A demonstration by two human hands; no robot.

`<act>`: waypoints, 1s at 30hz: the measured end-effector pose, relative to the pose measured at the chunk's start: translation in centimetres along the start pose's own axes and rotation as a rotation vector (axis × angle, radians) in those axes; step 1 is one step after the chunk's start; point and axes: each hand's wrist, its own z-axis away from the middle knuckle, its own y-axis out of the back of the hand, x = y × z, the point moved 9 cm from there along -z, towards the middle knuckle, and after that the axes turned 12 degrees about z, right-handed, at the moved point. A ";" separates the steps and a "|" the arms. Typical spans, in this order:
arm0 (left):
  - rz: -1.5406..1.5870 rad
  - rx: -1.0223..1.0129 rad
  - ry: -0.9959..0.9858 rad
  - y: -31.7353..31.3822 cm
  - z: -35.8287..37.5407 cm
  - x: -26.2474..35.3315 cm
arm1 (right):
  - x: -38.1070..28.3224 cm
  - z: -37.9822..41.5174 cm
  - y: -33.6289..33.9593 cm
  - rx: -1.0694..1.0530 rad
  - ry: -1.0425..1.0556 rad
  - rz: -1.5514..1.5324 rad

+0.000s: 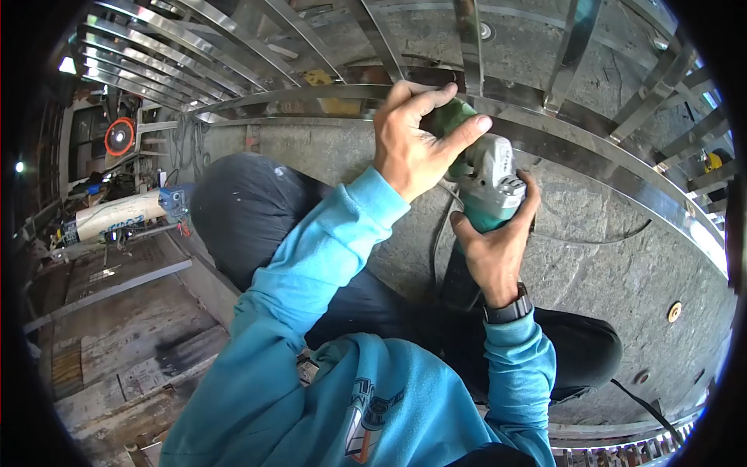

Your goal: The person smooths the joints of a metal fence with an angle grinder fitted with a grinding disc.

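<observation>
My right hand (502, 249) is wrapped around the teal body of an angle grinder (486, 191), near its grey metal gear head. The dark rear end of the tool points back toward my legs. At the head of the grinder, a green disc (451, 117) sits between the thumb and curled fingers of my left hand (416, 140). Part of the disc is hidden behind that hand. Just beyond both hands runs the shiny bottom rail (560, 144) of a metal railing with upright bars.
A grey concrete floor (576, 265) lies under my crossed legs. A power cord (599, 241) trails across it, and a small tan disc (675, 312) rests at the right. To the left stand an orange-rimmed wheel (119, 137) and a long pale cylinder (117, 218).
</observation>
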 end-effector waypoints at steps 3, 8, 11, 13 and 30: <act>0.015 -0.049 0.160 0.2 1.9 -1.7 | 0.8 0.1 -0.2 -0.037 -0.101 -0.103; 0.537 0.001 0.714 0.3 7.9 -6.3 | 0.7 -0.8 0.8 0.081 -0.122 -0.118; 0.788 -0.083 0.927 -0.7 10.3 -6.3 | 2.1 -0.5 1.0 0.066 -0.215 -0.195; 0.835 -0.361 0.941 -1.2 11.3 -5.4 | 1.9 -0.1 1.4 0.054 -0.308 -0.361; 0.308 -1.029 -0.707 -5.0 10.3 9.8 | 5.2 0.7 6.0 0.056 -0.501 -0.790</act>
